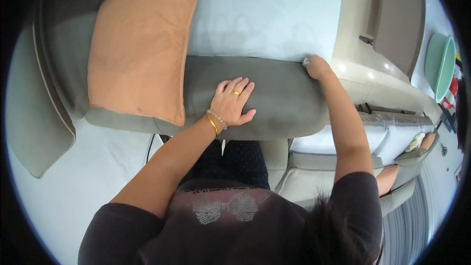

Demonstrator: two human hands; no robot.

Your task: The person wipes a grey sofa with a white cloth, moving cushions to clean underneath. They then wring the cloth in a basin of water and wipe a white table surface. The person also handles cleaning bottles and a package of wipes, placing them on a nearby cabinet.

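Note:
My left hand (234, 100) lies palm down on the grey padded sofa armrest (279, 99), fingers spread and nothing held. A ring, a beaded bracelet and a gold bangle are on it. At the armrest's far right end, my right hand (318, 67) is closed on a whitish bit of fabric. That fabric looks like the near edge of the pale blue seat cover (265, 18), though the fingers partly hide it. The cover lies over the seat just beyond the armrest. An orange cushion (140, 48) rests at the left, partly over the armrest and partly over the cover.
A grey sofa back panel (40, 110) rises at the left. Beyond the glossy tiled floor (353, 36) stands a low table (401, 18), with a mint green basin (438, 66) near the right rim. Another sofa (316, 180) with pale covers is at the lower right.

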